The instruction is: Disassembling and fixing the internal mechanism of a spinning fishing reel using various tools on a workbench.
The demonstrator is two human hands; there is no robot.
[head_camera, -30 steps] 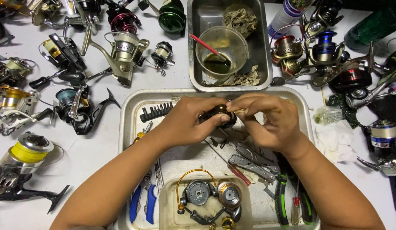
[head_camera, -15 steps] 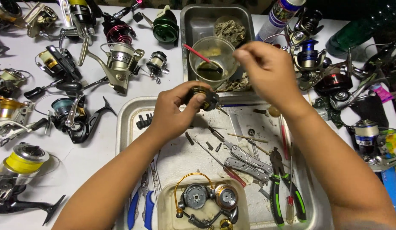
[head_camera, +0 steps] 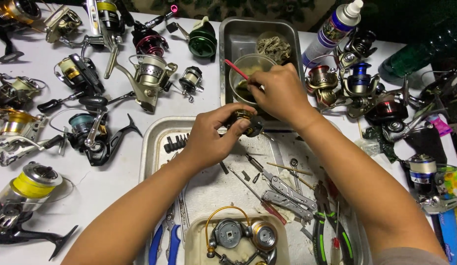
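fingers of left hand (head_camera: 208, 140) around reel part (head_camera: 245, 121); right hand (head_camera: 280, 93) pinching red brush (head_camera: 236, 69)

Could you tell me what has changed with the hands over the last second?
The right hand let go of the small reel part and moved up to the red-handled brush in the cup. The left hand kept holding the part over the metal tray.

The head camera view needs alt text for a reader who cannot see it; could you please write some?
The left hand holds a small dark reel part over a metal tray of tools, while the right hand reaches into a clear cup holding a red-handled brush. Many fishing reels lie on the white table around them.
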